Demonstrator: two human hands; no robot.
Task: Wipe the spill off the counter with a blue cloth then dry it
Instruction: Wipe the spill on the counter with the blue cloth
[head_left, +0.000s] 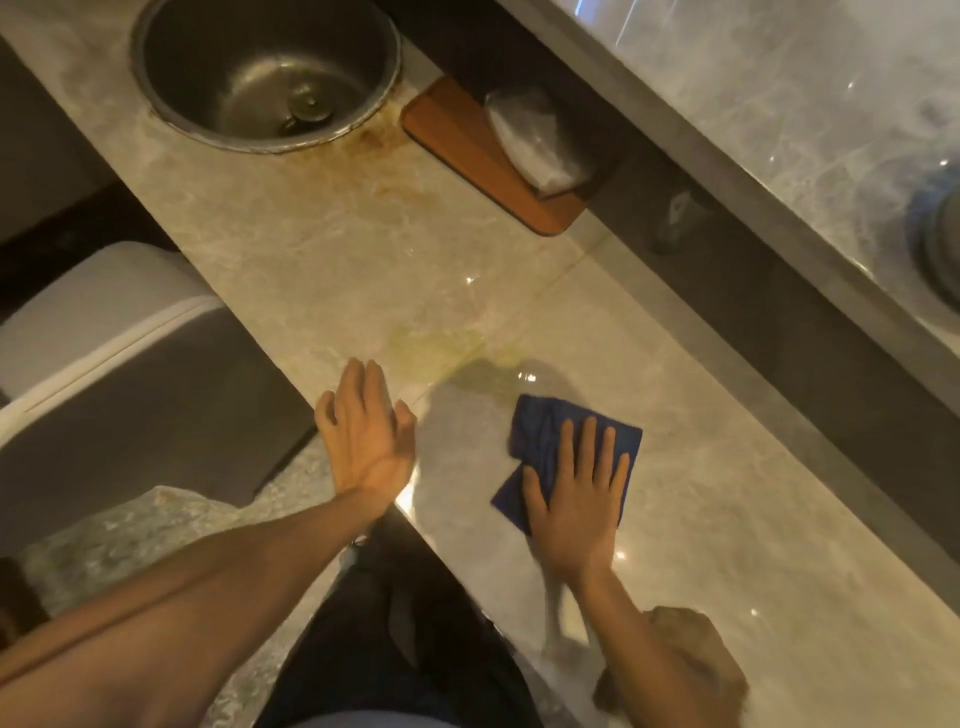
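A yellowish spill (447, 353) lies on the pale marble counter (311, 249), spread across a seam in the stone. A folded blue cloth (545, 436) lies flat on the counter just right of and below the spill. My right hand (576, 499) presses down on the cloth with fingers spread, covering its lower half. My left hand (363, 431) rests flat on the counter's front edge, left of the cloth and just below the spill, holding nothing.
A round steel sink (265, 67) sits at the far left of the counter, with brown stains beside it. A wooden tray (457, 140) holds a clear plastic bag (535, 140). A raised marble ledge (779, 104) runs behind. A white bin (104, 332) stands below.
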